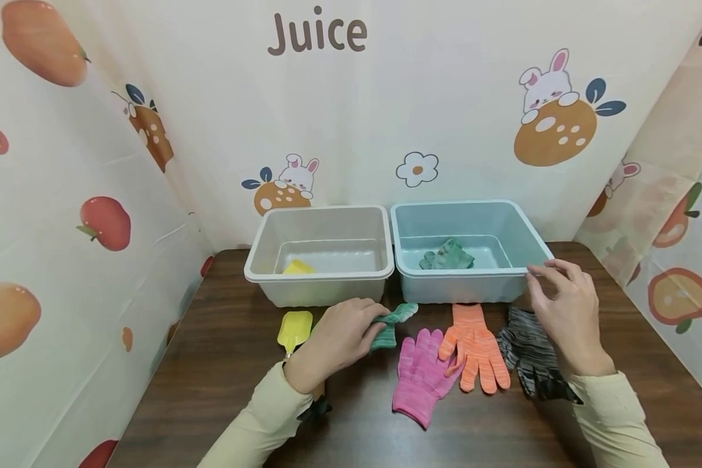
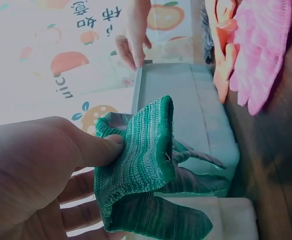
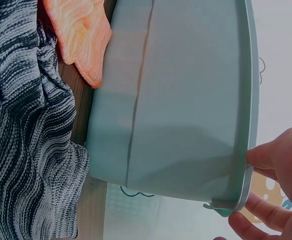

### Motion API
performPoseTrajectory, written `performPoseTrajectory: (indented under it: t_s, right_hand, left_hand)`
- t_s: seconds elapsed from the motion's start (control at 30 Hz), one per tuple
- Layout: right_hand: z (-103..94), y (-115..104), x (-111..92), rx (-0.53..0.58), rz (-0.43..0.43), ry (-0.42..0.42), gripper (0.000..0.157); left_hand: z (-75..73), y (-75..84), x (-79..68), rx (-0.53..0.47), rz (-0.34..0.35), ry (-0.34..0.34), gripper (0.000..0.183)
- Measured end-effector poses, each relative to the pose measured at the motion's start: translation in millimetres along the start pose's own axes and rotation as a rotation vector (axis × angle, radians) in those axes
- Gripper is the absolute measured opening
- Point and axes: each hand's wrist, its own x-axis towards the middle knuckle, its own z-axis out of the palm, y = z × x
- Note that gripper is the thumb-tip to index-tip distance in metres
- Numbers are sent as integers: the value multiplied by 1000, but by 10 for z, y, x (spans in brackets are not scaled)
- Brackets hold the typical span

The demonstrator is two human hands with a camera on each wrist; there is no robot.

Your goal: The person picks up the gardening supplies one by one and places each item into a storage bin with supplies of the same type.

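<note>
My left hand (image 1: 342, 335) pinches a green knitted glove (image 2: 140, 150) by its cuff, between thumb and fingers. The glove hangs over the table in front of the two bins, its fingers dangling in the left wrist view. At the right, my right hand (image 1: 570, 312) holds the front right corner of the light blue bin (image 1: 462, 286), thumb on the front of the rim and fingers round the side. Inside that bin lies another green glove (image 1: 449, 255), crumpled. A pink glove (image 1: 424, 377), an orange glove (image 1: 476, 351) and a black-and-grey glove (image 1: 529, 351) lie in front.
A light grey bin (image 1: 327, 289) stands left of the blue one, with a yellow object (image 1: 298, 267) inside. In front of it lies a small yellow shovel (image 1: 295, 329), its handle partly under my left arm. A printed curtain (image 1: 351, 117) surrounds the wooden table (image 1: 210, 364).
</note>
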Motion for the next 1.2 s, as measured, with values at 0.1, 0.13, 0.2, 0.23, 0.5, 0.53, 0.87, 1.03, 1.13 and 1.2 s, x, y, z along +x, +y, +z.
performPoseTrajectory:
  t_s: [0.1,0.13,0.2,0.23,0.5,0.53,0.87,1.03,1.13,1.2]
  right_hand:
    - [-3,10,5,1,1,1,23]
    - [-2,12,8,0,3,0,23]
    - [0,15,11,-1,5,-2,23]
    - [0,16,13,-1,5,-2,23]
    - [-9,14,8,-6,10,-8,23]
    - [-11,13,6,-6,10,-9,23]
    - [-21,6,-8,-3,5,-6,23]
    - [-26,7,-5,-3,9,-5,23]
    - [-24,3,0,-1,8,-10,23]
    - [-27,0,-1,-2,7,-11,23]
  left_hand:
    - [-10,18,41,-21,8,3,19]
    - [-9,25,53,-26,12,4,19]
    - [-8,47,71,-33,18,5,19]
    - [-5,61,80,-33,22,5,19]
    - [-5,134,164,-12,50,13,19]
    - [-15,139,178,-16,52,12,19]
    - [-64,199,298,-31,80,30,21]
    - [-78,243,368,-26,98,54,21]
    - [-94,271,400,-15,104,66,21]
    - [-105,288,418,-13,107,74,21]
